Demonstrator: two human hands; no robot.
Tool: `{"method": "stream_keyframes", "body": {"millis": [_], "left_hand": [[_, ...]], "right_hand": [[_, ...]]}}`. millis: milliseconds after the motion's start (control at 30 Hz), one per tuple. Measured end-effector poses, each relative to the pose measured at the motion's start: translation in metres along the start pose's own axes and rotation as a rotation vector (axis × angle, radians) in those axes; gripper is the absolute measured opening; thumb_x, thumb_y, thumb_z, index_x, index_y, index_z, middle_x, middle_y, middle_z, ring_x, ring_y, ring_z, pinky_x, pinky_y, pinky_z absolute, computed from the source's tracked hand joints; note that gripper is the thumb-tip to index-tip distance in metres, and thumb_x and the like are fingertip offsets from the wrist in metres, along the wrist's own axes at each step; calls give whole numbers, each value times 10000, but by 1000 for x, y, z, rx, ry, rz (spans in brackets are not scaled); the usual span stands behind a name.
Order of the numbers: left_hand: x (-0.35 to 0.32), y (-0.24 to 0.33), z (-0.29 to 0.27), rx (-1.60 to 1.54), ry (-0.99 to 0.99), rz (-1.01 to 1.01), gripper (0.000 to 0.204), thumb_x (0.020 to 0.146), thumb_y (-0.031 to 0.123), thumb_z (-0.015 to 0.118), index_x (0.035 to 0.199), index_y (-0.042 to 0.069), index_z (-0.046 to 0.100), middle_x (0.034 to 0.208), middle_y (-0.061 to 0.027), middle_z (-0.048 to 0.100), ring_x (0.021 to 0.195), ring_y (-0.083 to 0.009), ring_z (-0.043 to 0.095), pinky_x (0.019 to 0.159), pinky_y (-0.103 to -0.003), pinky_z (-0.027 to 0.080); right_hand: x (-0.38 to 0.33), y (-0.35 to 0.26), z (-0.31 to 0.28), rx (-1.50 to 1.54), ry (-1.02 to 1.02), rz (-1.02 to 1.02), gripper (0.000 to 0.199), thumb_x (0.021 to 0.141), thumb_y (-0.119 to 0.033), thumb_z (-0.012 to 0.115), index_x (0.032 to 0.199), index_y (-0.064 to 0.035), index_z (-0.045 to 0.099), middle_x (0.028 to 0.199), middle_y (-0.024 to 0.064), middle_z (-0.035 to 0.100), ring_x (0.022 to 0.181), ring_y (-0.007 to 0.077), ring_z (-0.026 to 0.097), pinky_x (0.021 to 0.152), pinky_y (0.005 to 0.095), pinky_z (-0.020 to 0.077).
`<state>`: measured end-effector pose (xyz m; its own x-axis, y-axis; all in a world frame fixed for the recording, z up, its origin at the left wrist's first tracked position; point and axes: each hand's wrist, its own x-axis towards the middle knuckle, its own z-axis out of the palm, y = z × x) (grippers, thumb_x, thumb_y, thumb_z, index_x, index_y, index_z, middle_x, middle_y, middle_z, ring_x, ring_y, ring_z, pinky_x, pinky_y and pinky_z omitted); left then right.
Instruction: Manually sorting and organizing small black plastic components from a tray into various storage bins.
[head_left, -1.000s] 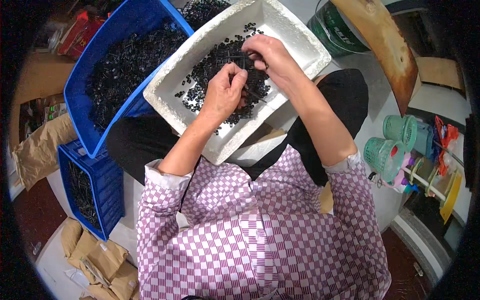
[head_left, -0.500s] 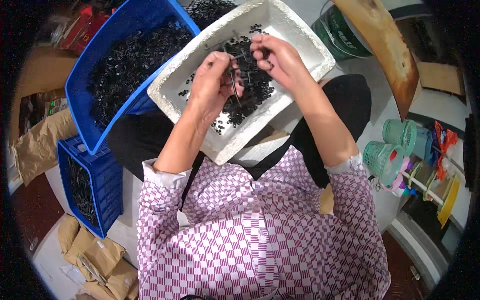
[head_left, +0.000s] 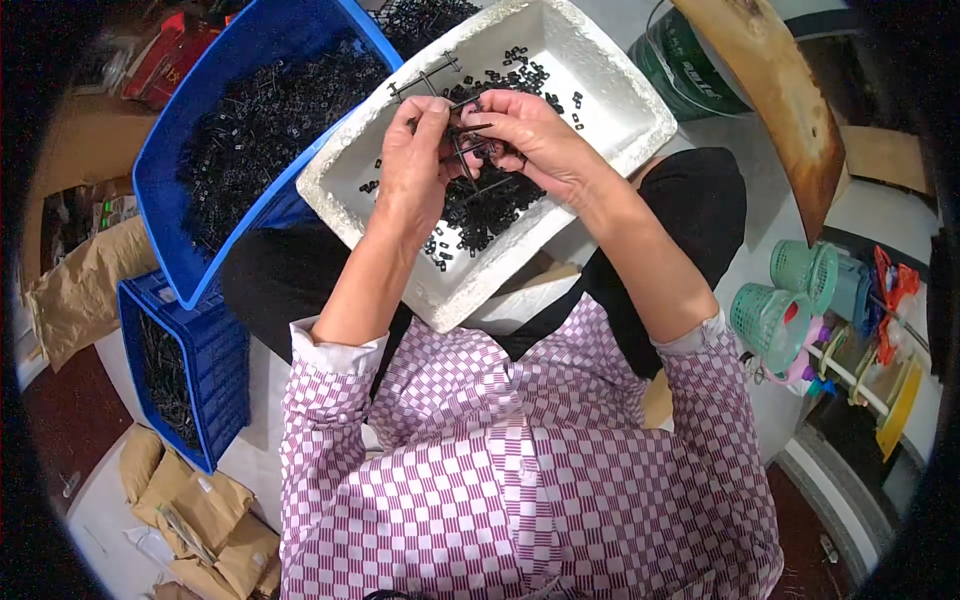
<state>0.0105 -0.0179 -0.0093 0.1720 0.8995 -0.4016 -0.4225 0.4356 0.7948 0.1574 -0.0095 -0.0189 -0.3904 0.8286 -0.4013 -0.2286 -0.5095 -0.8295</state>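
Observation:
My left hand [head_left: 412,165] grips a thin black branched plastic sprue [head_left: 425,76], whose upper end sticks out past the fingers. My right hand [head_left: 550,145] is closed against the same piece, its fingertips close to the left ones. Fingers partly hide the middle of the sprue. Both hands are above a white foam box [head_left: 605,75] that rests tilted across my lap. Many small black plastic pieces [head_left: 490,215] lie in that box, heaped under my hands and scattered toward its far end.
A large blue bin [head_left: 158,190] full of black plastic parts stands at the left. Below it is a smaller blue crate [head_left: 222,370] with black sprues. Brown paper packages [head_left: 205,500] lie lower left. Rightward are a green bucket [head_left: 685,75], a curved stained board [head_left: 780,95] and green baskets [head_left: 765,325].
My right hand has moved left and closed in on my left hand and the sprue. The sprue's branched upper end now shows above the left hand.

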Motion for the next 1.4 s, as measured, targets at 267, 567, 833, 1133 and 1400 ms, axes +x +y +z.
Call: {"method": "stream_keyframes", "body": {"millis": [267, 567, 833, 1133, 1400], "left_hand": [[-5, 1, 7, 24, -52, 108, 174, 899, 253, 487, 891, 81, 466, 743, -25, 523, 557, -99, 526, 464, -229, 465], [6, -7, 0, 179, -36, 151, 186, 901, 264, 485, 905, 79, 465, 747, -18, 521, 558, -89, 518, 462, -227, 458], [4, -7, 9, 121, -31, 129, 178, 902, 263, 486, 914, 87, 467, 756, -13, 512, 592, -81, 508, 485, -219, 457], [8, 3, 3, 46, 131, 254, 153, 899, 236, 487, 905, 85, 469, 776, -19, 513, 624, -83, 505, 517, -219, 456], [10, -9, 4, 187, 55, 316, 167, 904, 244, 477, 888, 78, 466, 730, -14, 512, 527, -84, 489, 454, -191, 395]], "right_hand": [[14, 8, -23, -414, 357, -202, 102, 843, -123, 546, 915, -56, 570, 699, -42, 534, 538, 23, 418, 438, 153, 304], [-8, -8, -6, -477, -40, -109, 95, 849, -150, 529, 871, -63, 561, 733, -14, 525, 597, 26, 431, 457, 153, 296], [4, 3, -28, 239, 338, -119, 91, 837, -163, 554, 843, -72, 548, 749, -6, 526, 630, 42, 456, 458, 169, 314], [-11, 4, 3, -106, 7, -14, 98, 831, -171, 577, 876, -84, 570, 770, -29, 559, 607, 27, 448, 474, 167, 335], [15, 25, -10, -548, 165, -270, 93, 806, -130, 583, 870, -65, 603, 792, -16, 612, 653, 53, 512, 513, 204, 390]]}}
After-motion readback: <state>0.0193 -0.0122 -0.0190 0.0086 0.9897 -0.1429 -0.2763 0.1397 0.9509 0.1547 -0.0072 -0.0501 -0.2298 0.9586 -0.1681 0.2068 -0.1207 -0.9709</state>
